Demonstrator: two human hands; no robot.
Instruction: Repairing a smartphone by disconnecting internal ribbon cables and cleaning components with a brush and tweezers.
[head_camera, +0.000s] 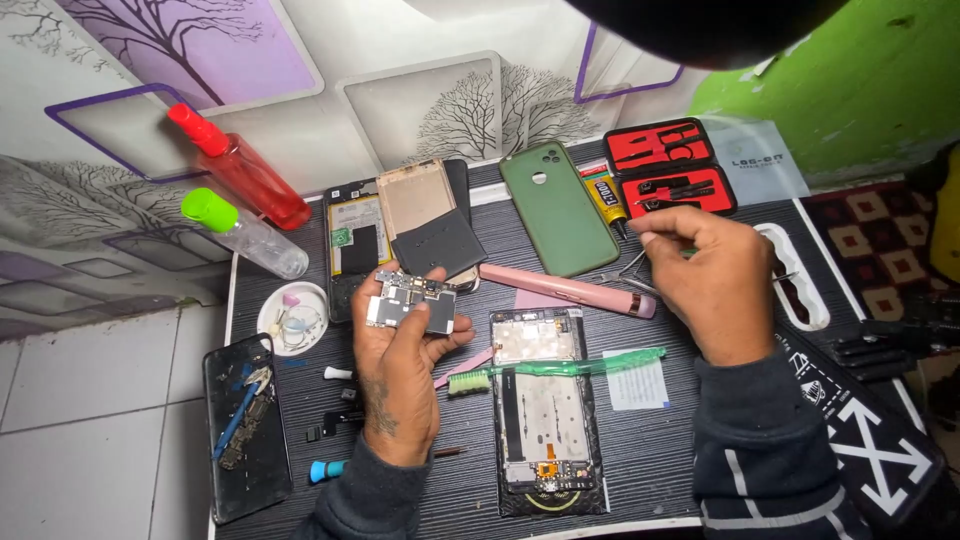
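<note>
My left hand (400, 370) holds a small phone circuit board (412, 302) with metal shields, lifted above the black ribbed mat (660, 440). My right hand (705, 280) reaches toward the back right of the mat, fingers pinched on a thin tool; metal tweezer tips (628, 270) show just left of it. An opened phone frame (543, 410) lies face up between my hands, with a green brush (555, 368) across it. A pink stick-shaped tool (565, 289) rests behind it.
A red spray bottle (240, 168) and a clear green-capped bottle (245, 232) lie at the back left. Also here: a green phone case (558, 208), a red tool kit (668, 168), a small white dish (293, 318), a dark phone back (246, 425), and another opened phone (356, 240).
</note>
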